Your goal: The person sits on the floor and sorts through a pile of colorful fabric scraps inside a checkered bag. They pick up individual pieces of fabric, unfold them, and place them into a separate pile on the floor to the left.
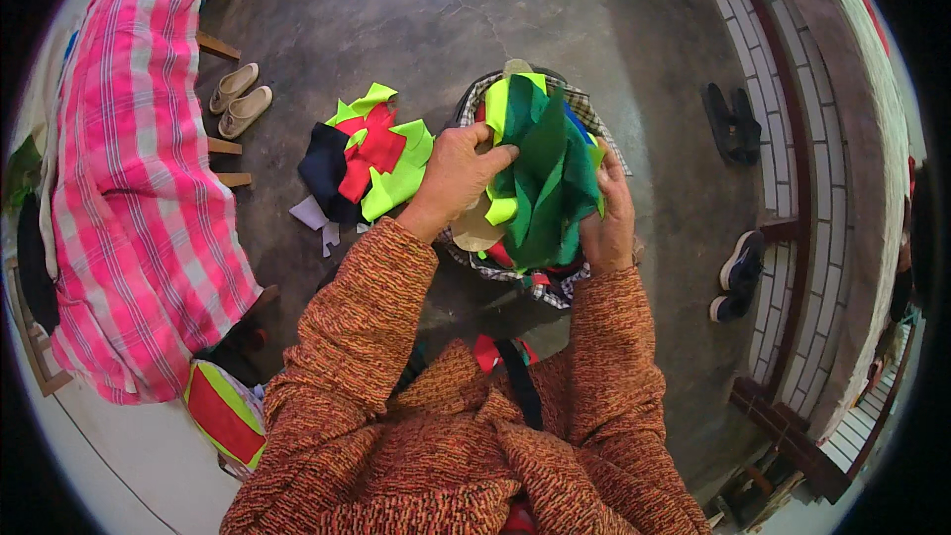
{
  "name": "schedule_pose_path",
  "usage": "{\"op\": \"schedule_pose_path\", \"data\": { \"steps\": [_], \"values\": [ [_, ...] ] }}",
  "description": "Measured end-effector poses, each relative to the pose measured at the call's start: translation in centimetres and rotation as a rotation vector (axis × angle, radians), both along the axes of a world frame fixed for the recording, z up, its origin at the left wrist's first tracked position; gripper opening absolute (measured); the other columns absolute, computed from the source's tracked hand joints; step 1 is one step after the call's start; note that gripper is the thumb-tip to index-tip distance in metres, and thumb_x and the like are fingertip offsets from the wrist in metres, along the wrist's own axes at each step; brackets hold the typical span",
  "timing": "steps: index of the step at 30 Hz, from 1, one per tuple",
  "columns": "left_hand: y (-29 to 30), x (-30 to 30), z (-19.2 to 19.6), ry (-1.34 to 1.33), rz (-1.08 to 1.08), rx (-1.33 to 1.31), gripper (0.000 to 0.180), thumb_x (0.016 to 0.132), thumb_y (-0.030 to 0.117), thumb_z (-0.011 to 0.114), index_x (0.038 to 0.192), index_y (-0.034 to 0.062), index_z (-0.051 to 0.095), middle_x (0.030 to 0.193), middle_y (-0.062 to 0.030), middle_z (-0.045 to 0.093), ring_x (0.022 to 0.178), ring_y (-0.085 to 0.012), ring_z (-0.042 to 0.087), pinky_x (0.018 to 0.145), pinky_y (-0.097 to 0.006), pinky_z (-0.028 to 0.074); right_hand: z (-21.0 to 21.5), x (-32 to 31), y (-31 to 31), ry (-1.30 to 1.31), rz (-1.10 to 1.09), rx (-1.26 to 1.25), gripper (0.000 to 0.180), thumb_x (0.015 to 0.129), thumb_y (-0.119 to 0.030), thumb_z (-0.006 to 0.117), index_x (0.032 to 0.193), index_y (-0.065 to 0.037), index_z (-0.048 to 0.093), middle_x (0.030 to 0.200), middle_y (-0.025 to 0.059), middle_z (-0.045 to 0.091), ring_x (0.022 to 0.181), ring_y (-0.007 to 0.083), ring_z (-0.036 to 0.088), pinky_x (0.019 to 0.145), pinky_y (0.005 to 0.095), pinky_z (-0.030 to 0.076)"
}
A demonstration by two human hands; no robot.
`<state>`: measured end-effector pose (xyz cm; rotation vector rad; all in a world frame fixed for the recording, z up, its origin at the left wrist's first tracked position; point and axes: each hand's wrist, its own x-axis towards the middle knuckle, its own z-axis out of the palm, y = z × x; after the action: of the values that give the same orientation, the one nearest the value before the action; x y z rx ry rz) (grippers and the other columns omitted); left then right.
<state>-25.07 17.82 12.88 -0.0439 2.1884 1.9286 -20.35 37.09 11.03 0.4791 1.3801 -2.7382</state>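
Note:
Both my hands hold a bundle of dark green fabric scraps (543,173) up in front of me, with neon yellow-green scraps (497,107) along its edges. My left hand (458,176) pinches the left side, thumb laid over the cloth. My right hand (611,213) is closed around the right edge, its fingertips partly hidden. Beneath the bundle is a round container with a black-and-white checked cloth lining (601,119). More scraps show inside it, including red and blue, but the bundle hides most of them.
Left of the container, a pile of red (374,151), neon and dark navy scraps (330,170) lies on the grey floor. Beige shoes (245,111) sit by a bench under a pink plaid cloth (139,168). Black slippers (733,126) and dark shoes (741,267) line the right.

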Motion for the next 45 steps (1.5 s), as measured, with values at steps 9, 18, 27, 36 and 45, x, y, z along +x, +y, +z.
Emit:
{"op": "schedule_pose_path", "data": {
  "steps": [9,18,27,36,45],
  "values": [
    [-0.2,0.0,-1.8,-0.094,-0.102,-0.033,0.013,0.083,0.006,0.062,0.093,-0.0026,0.064,0.083,-0.0004,0.063,0.075,-0.0056,0.055,0.068,-0.023,0.046,0.7,0.4,-0.7,0.168,0.105,-0.037,0.063,0.086,-0.037,0.057,0.137,-0.008,0.033,0.132,0.014,0.044,0.119,0.024,0.047,0.101,0.0362,0.037],
    [0.8,0.7,-1.1,-0.059,-0.245,-0.014,0.023,0.082,0.01,0.065,0.099,-0.0042,0.063,0.084,-0.0002,0.063,0.075,-0.0049,0.054,0.068,-0.024,0.046,-1.2,0.7,-1.6,-0.118,0.017,0.195,0.029,0.085,-0.008,0.063,0.113,-0.004,0.055,0.101,0.0045,0.062,0.083,0.014,0.061,0.074,0.0251,0.051],
    [0.3,0.4,-0.1,-0.148,-0.202,0.118,0.021,0.081,0.014,0.069,0.091,-0.0036,0.063,0.078,0.0019,0.06,0.072,-0.0042,0.051,0.065,-0.023,0.045,-0.8,0.5,-0.5,-0.093,-0.127,0.089,0.027,0.092,-0.022,0.058,0.111,-0.004,0.053,0.101,0.0042,0.061,0.087,0.0138,0.06,0.075,0.0274,0.051],
    [0.1,0.3,1.4,-0.383,-0.223,0.602,0.043,0.091,0.039,0.056,0.108,0.0001,0.062,0.096,-0.0028,0.065,0.085,-0.0104,0.061,0.078,-0.027,0.05,-0.7,0.9,0.3,0.122,0.023,0.0,0.021,0.092,-0.015,0.057,0.111,-0.008,0.053,0.105,0.0043,0.058,0.098,0.0142,0.057,0.081,0.0291,0.049],
    [0.5,0.3,1.5,-0.412,-0.171,0.461,0.038,0.083,0.021,0.067,0.112,-0.0021,0.058,0.094,-0.005,0.065,0.079,-0.0123,0.062,0.074,-0.028,0.051,-1.3,1.6,0.3,0.196,0.076,0.185,0.017,0.091,-0.009,0.055,0.108,-0.008,0.056,0.107,0.0012,0.055,0.103,0.0123,0.051,0.092,0.0274,0.04]
  ]
}}
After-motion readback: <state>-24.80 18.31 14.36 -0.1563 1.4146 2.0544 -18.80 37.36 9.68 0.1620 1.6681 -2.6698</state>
